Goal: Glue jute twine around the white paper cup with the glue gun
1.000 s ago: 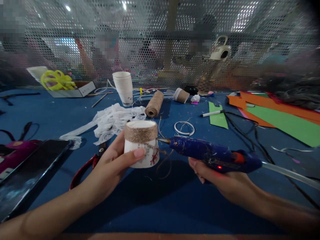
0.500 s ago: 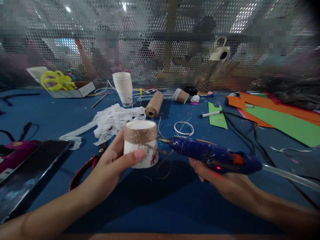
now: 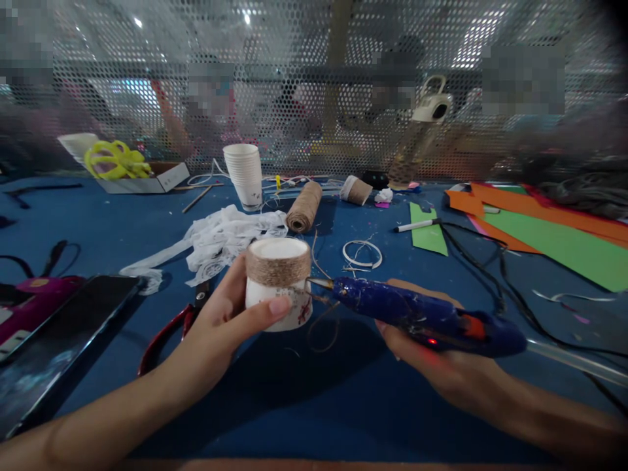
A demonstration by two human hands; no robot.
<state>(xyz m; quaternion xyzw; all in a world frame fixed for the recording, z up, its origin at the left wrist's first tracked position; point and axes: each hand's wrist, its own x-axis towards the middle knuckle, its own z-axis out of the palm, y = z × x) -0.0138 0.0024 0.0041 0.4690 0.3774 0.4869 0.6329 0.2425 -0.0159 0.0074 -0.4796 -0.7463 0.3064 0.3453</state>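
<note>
My left hand (image 3: pixel 245 307) is closed around a white paper cup (image 3: pixel 294 314), thumb across its printed front. Brown twine (image 3: pixel 279 269) is wound in a band around the cup's upper part, and a loose strand dangles from it. In my right hand (image 3: pixel 432 366) is a blue hot glue gun (image 3: pixel 407 307) with a lit red light and a clear glue stick (image 3: pixel 574 360) out of its back. Its nozzle tip (image 3: pixel 318 282) is at the cup's right side, just under the twine band; whether it touches is hard to tell.
Behind the cup lie a twine spool (image 3: pixel 304 208), white lace (image 3: pixel 220 239) and stacked paper cups (image 3: pixel 244 176). Red-handled scissors (image 3: pixel 167 333) and a phone (image 3: pixel 63 347) are at left. Coloured paper (image 3: pixel 564 242), a pen (image 3: pixel 417 226) and black cord (image 3: pixel 471 265) lie at right. A perforated metal screen (image 3: pixel 314 98) stands behind.
The glue gun's tip has dropped slightly along the cup's side, from the twine band to just below it, and its rear has tilted lower. My left hand keeps its hold on the cup.
</note>
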